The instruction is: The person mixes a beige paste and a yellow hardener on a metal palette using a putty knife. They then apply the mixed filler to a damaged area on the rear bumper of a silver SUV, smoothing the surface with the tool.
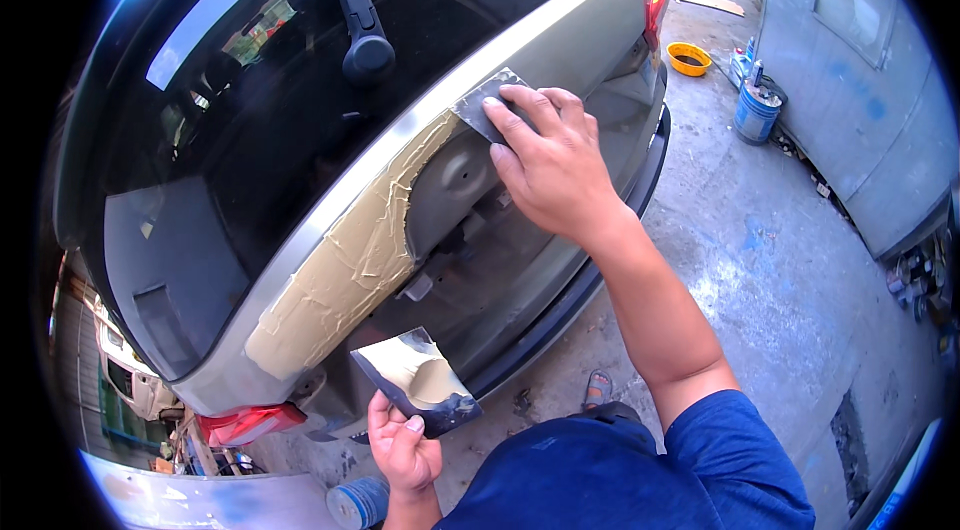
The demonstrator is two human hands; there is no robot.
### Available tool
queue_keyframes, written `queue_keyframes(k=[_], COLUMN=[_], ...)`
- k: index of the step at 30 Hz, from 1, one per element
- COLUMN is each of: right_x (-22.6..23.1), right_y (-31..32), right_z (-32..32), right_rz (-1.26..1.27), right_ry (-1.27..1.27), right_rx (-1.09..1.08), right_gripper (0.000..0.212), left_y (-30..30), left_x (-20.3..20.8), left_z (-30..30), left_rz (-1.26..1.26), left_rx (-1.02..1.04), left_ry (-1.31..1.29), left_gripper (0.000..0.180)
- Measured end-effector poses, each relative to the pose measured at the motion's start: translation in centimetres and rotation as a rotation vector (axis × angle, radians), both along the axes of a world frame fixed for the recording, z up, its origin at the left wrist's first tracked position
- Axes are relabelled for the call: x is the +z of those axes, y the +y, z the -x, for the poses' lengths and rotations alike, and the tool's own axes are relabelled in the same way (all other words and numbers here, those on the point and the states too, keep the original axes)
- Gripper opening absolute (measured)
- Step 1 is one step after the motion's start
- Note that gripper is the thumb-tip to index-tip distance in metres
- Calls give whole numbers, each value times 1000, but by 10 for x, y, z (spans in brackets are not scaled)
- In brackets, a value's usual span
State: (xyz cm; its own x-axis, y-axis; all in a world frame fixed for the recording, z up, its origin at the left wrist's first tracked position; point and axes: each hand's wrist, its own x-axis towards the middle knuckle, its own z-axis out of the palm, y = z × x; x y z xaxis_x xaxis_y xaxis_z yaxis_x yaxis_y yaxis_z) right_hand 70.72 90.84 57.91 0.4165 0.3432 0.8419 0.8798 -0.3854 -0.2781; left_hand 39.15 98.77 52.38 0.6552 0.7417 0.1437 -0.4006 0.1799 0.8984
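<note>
My right hand (550, 155) grips a dark, flat filler spreader (482, 108) and presses its edge to the silver tailgate, just below the rear window. Down and left from it runs a wide layer of beige body filler (345, 255), ridged and uneven on the panel. My left hand (405, 450), lower down, pinches the near edge of a dark square plate (455, 412) with a mound of pale filler (410, 370) on top. The plate is held apart from the car (560, 40). The underside of the plate is hidden.
A rear wiper (366, 50) lies across the dark window. On the concrete at right stand a yellow basin (688, 59) and a blue bucket (757, 115), beside a grey door panel (860, 60). Another blue bucket (358, 504) is near my left forearm. The bumper (545, 335) juts out below.
</note>
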Motion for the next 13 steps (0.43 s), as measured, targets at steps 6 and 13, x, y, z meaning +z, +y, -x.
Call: queue_keyframes(k=[6,13], right_x=[-11,-7], right_y=[-7,14], right_z=[4,10], right_rz=[43,-18], right_ry=[19,-5], right_rx=[10,37], right_gripper=[39,42], left_y=[0,-1], left_x=[-1,-2], left_z=[0,-1], left_rz=[16,11], left_rx=[-9,-18], left_ry=[-14,-13], left_gripper=[59,59])
